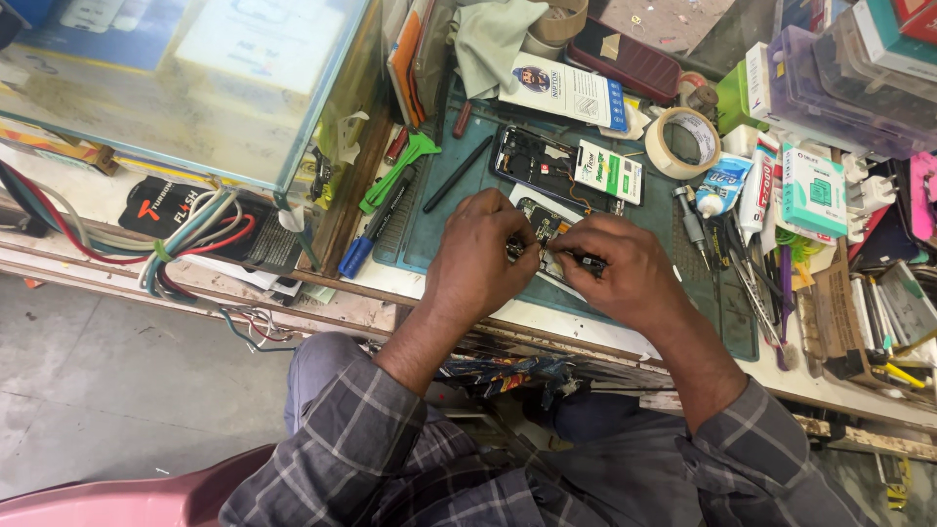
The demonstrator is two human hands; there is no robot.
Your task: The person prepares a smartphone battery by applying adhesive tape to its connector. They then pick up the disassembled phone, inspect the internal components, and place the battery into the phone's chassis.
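On a green work mat (pixel 634 210), an opened phone (pixel 540 226) lay at six o'clock; left hand (pixel 480 256) and right hand (pixel 625 273) pinched closed around it. Light, rigid, fragile circuitry: seemingly best gripped by its edges

I see even, soft daylight over the bench, glare on the glass case (pixel 185 88) far left, faint shadows, sharp focus, slight wide-angle bending at edges
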